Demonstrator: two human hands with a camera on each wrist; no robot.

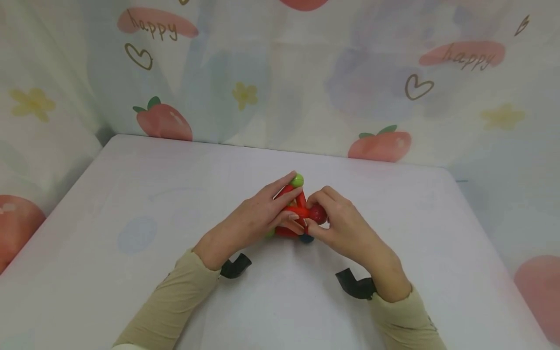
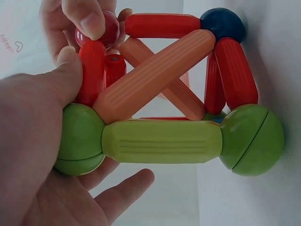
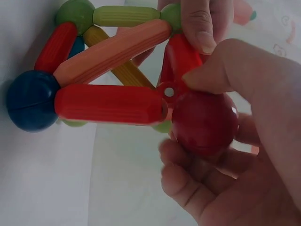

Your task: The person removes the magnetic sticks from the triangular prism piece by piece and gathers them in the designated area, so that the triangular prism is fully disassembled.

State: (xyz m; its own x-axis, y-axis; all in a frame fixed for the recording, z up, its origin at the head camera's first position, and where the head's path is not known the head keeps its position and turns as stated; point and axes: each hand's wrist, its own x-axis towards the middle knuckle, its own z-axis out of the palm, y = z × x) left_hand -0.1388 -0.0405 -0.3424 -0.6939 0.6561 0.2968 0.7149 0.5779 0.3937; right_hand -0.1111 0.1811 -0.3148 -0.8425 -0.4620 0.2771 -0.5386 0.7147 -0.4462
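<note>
A box-like frame of magnetic rods and balls stands on the white table under both hands. The left hand holds its upper part, thumb on a red rod beside a green ball. The right hand pinches a dark red ball between thumb and fingers, at the ends of red rods at a top corner. An upper red rod slopes from that corner to a blue ball near the table. A yellow-green rod joins two green balls, and an orange rod crosses diagonally.
Black curved pieces show beside each wrist. The white tabletop spreads around the frame. Behind it hangs a printed cloth with strawberries, hearts and "happy" lettering, meeting the table's back edge.
</note>
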